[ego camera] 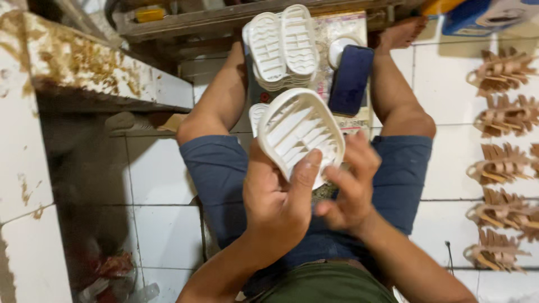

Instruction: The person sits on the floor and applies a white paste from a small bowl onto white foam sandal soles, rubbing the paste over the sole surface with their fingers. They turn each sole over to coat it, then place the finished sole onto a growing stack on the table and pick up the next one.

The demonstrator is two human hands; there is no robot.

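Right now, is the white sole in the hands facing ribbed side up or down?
Ribbed side up: the white sole shows its raised ribs to the camera.

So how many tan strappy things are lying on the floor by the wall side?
6 in a column down the right: top, second, third, fourth, fifth, plus one cut off at the edge. More may be hidden.

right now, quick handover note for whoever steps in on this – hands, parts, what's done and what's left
Left hand: grips the white slotted plastic piece from below, thumb on its rim.
Right hand: open, fingers at the piece's right edge, blurred.
Stack of white plastic pieces sits ahead between the knees, beside a dark phone.
Tan strap pieces lie in a row on the white tile floor to the right.
Done: one piece in hand.
Left: the stack; cannot tell which pieces are finished.
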